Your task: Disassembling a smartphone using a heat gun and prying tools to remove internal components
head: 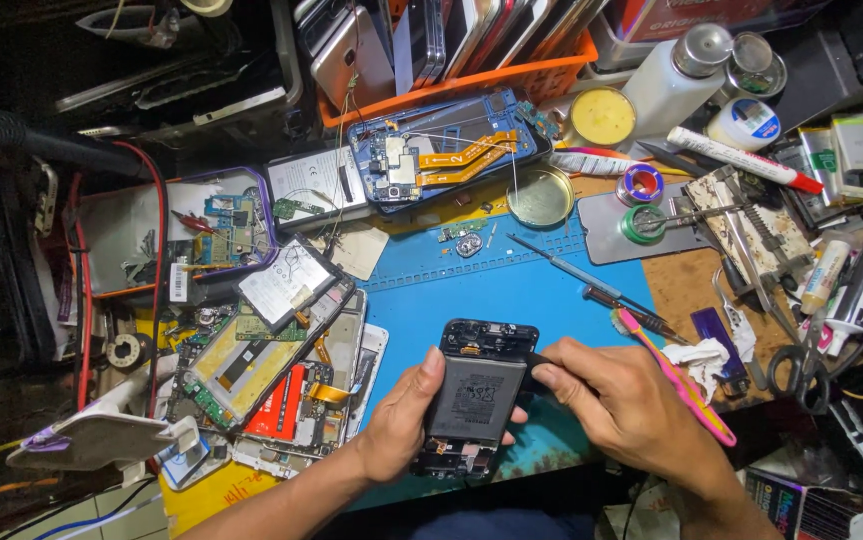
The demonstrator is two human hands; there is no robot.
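An opened black phone (473, 395) with its grey battery showing lies on the blue work mat (541, 290) near the front edge. My left hand (403, 420) grips the phone's left side, thumb on the battery's upper left corner. My right hand (619, 395) holds a thin dark tool (537, 360) whose tip touches the phone's upper right edge beside the battery. The tool's handle is hidden inside my fingers.
Several dismantled phones (281, 375) are stacked at the left. Another opened blue phone (441, 150) lies at the back. A pink toothbrush (676, 375), screwdrivers (571, 270), tweezers, tubes, bottles (676, 70) and solder reels crowd the right. An orange basket (471, 85) of phones stands behind.
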